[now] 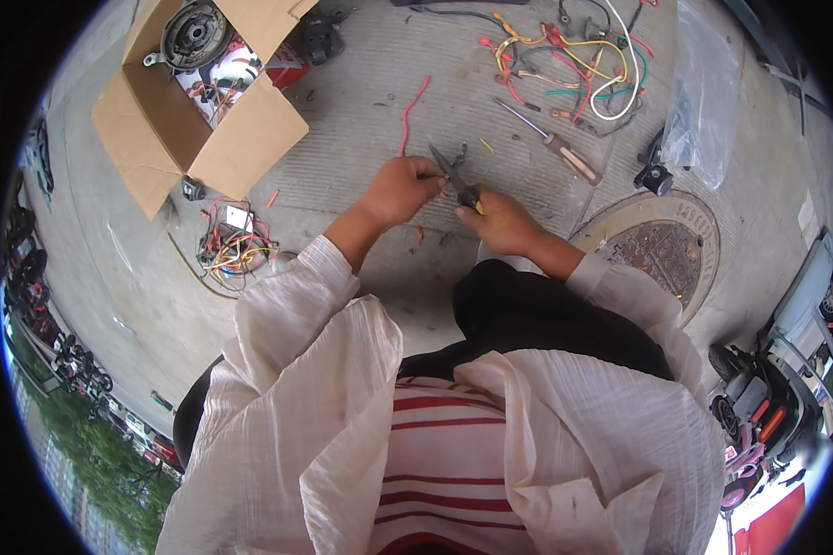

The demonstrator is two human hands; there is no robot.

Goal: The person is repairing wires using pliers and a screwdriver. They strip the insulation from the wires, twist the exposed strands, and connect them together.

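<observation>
My left hand point(400, 192) is closed, thumb and forefinger pinched together. A red wire point(406, 120) runs from it away across the concrete; the end between the fingertips is mostly hidden. Wrapped round a black-and-yellow handle, my right hand point(502, 222) grips what look like scissors point(449, 171). Their dark pointed blade reaches up beside the left fingertips, close to the pinched end. Short red scraps point(421, 237) and a small yellow piece of wire point(487, 146) lie on the ground around both hands.
An open cardboard box point(143, 129) with parts inside stands at far left. Nearer is a tangled wire bundle point(236, 242). To the right are a screwdriver point(565, 153), coloured cables point(574, 65), a clear plastic bag point(703, 102), a black part point(655, 176) and a round manhole cover point(652, 254).
</observation>
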